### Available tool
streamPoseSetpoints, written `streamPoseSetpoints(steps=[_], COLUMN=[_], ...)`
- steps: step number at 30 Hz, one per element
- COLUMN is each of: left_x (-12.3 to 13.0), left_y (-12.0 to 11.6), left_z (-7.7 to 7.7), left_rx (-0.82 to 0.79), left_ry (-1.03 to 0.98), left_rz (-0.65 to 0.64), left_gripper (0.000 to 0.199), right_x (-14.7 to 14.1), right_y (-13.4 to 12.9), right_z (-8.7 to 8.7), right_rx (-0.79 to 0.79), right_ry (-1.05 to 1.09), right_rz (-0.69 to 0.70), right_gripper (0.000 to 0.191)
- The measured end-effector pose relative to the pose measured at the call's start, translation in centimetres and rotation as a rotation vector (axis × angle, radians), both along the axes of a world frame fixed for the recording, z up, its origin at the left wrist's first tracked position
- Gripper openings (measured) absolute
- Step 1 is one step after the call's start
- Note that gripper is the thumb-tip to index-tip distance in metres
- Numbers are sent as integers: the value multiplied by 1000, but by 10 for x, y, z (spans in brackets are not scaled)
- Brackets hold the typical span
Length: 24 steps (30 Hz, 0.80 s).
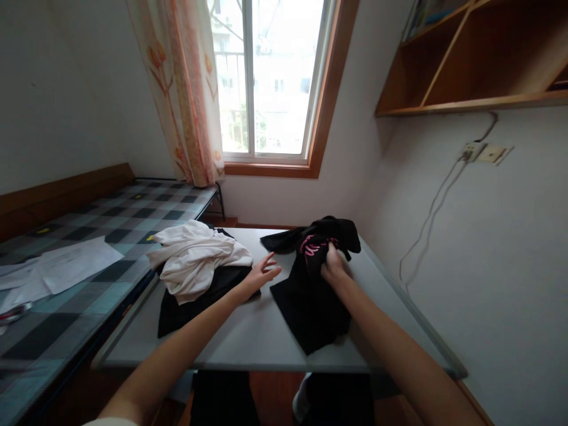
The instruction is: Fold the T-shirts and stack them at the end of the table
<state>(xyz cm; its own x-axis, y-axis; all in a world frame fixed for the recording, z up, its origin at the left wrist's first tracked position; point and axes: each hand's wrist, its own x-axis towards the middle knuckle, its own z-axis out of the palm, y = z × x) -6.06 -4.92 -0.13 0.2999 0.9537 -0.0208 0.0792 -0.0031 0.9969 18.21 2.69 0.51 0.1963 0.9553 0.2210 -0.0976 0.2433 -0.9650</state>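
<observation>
A black garment with pink lettering (317,307) lies crumpled on the right part of the white table (248,349). My right hand (333,261) is closed on its upper part, beside the lettering; the fingertips are partly hidden in the cloth. My left hand (261,275) hovers over the middle of the table with fingers apart, holding nothing. Close to its left is a bunched white garment (199,257), resting on a dark folded cloth (177,316). Whether the black garment is a shirt cannot be made out.
Along the left runs a bed with a checked cover (128,222), with papers (66,266) on it. A window (270,83) and flowered curtain (186,89) are ahead. At right, a wooden shelf (470,103) hangs above a socket (481,152) with a dangling cord (428,222).
</observation>
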Motion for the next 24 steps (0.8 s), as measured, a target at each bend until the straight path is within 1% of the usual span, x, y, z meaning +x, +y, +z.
streamPoseSetpoints(steps=[1, 2, 3, 5, 7, 9, 10, 12, 13, 15, 16, 17, 18, 20, 21, 22, 23, 24], left_x=[8, 17, 27, 44, 58, 64, 65, 61, 58, 52, 49, 47, 46, 45, 44, 44, 43, 42], left_y=[-1, -1, -1, 2, 8, 17, 22, 28, 30, 31, 30, 29, 29, 28, 28, 28, 29, 30], left_z=[-7, -12, -16, -17, -13, -9, -9, -12, -15, -22, -25, -28, -29, -29, -27, -25, -23, -21], left_rx=[-121, -201, -241, -228, -166, -134, -134, -146, -149, -137, -120, -93, -55, 30, 60, 81, 94, 106], left_ry=[-80, -134, -167, -236, -376, -528, -568, -555, -517, -433, -395, -359, -323, -248, -214, -187, -168, -158], left_rz=[-33, -59, -72, -52, 2, 35, 33, 21, 17, 20, 22, 26, 37, 73, 87, 94, 97, 92], left_gripper=[90, 99, 105, 112, 104, 88, 81, 75, 74, 73, 72, 70, 66, 52, 43, 35, 30, 26], right_x=[-5, -11, -16, -24, -28, -26, -24, -15, -10, 3, 9, 15, 20, 31, 36, 41, 45, 50], right_y=[-6, -12, -20, -35, -49, -60, -65, -72, -75, -81, -83, -85, -85, -82, -79, -73, -68, -62], right_z=[1, 3, 5, 11, 16, 20, 20, 21, 21, 23, 25, 28, 30, 34, 34, 35, 34, 33], right_rx=[-43, -87, -124, -161, -202, -280, -326, -390, -385, -277, -188, -89, 10, 170, 219, 241, 233, 195], right_ry=[67, 142, 188, 219, 213, 141, 67, -163, -314, -647, -804, -934, -1027, -1101, -1101, -1092, -1080, -1063], right_rz=[50, 104, 161, 276, 363, 426, 447, 456, 447, 379, 301, 185, 41, -240, -323, -343, -300, -211], right_gripper=[66, 68, 68, 67, 63, 55, 50, 43, 42, 45, 47, 47, 45, 45, 51, 59, 62, 60])
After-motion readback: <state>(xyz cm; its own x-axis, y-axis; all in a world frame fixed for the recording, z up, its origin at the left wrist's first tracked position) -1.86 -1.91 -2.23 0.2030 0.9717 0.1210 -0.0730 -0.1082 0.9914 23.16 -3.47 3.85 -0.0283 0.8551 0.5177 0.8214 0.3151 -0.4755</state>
